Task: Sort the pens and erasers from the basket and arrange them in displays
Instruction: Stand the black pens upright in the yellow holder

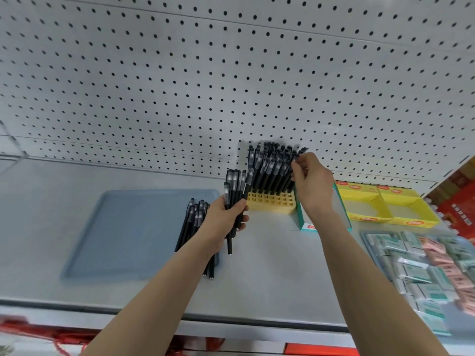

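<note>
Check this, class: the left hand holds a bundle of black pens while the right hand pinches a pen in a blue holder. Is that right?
The holder is yellow, not blue; the head view shows it. The left hand does hold a bundle of black pens, and the right hand pinches a pen in the holder.

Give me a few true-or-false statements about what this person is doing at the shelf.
1. The left hand grips a bundle of black pens. True.
2. The yellow pen holder is empty. False: many black pens stand upright in it.
3. The right hand pinches the top of an upright pen at the holder. True.
4. The erasers lie on the blue tray. False: they lie far right, apart from it; the tray carries only loose pens at its right edge.
</note>
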Motion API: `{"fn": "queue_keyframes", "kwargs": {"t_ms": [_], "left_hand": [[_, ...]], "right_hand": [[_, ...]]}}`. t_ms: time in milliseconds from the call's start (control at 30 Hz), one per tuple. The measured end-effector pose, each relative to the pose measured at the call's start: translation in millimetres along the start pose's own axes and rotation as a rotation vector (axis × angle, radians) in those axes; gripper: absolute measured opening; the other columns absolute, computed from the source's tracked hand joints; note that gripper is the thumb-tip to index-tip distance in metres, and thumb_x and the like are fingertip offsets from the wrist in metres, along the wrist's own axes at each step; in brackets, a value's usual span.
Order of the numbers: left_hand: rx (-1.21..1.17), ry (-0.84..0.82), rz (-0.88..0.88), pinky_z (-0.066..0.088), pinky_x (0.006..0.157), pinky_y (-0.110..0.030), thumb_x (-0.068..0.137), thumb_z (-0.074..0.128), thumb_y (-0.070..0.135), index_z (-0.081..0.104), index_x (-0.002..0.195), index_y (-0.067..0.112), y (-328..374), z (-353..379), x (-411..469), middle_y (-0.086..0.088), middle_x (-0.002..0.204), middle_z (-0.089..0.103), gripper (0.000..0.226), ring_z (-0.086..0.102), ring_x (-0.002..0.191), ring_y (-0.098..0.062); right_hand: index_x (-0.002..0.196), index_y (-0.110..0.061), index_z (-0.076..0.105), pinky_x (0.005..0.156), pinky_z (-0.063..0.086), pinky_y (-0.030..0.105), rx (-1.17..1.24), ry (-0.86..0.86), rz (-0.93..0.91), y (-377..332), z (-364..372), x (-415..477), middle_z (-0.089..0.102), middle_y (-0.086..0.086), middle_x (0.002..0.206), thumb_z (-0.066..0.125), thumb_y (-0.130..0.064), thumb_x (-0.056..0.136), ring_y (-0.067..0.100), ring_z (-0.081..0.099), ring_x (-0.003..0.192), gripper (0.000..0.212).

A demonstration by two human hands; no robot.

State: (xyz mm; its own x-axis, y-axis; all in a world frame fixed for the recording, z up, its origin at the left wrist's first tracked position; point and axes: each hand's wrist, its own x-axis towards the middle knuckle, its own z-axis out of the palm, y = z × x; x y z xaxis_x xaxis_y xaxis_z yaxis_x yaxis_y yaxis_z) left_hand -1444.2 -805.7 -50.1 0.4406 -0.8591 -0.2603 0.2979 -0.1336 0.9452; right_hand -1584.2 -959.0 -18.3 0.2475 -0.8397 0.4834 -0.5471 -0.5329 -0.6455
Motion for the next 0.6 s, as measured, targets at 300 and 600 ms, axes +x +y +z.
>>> {"fn": "queue_keyframes", "kwargs": {"t_ms": [300,600], "left_hand": [[0.023,-0.022,0.011,0.052,0.074,-0.033,0.096,0.059,0.019,0.062,0.111,0.006,-1.2,3.4,-3.0,-0.002,0.086,0.069,0.020,0.065,0.072,-0.014],[0.077,-0.110,-0.001,0.055,0.069,-0.028,0.097,0.058,0.018,0.061,0.109,0.009,-5.5,13.4,-6.6,-0.004,0.088,0.069,0.016,0.065,0.075,-0.014]], "right_hand": [[0.106,-0.013,0.061,0.074,0.050,0.033,0.049,0.012,0.130,0.3,1.7,-13.4,0.068,-0.002,0.084,0.062,-0.027,0.093,0.018,0.063,0.074,0.019],[0.087,-0.018,0.072,0.056,0.048,0.023,0.515,-0.331,0.376,-24.8,0.4,-45.8,0.069,-0.003,0.071,0.066,-0.033,0.091,0.009,0.057,0.060,0.017]]}}
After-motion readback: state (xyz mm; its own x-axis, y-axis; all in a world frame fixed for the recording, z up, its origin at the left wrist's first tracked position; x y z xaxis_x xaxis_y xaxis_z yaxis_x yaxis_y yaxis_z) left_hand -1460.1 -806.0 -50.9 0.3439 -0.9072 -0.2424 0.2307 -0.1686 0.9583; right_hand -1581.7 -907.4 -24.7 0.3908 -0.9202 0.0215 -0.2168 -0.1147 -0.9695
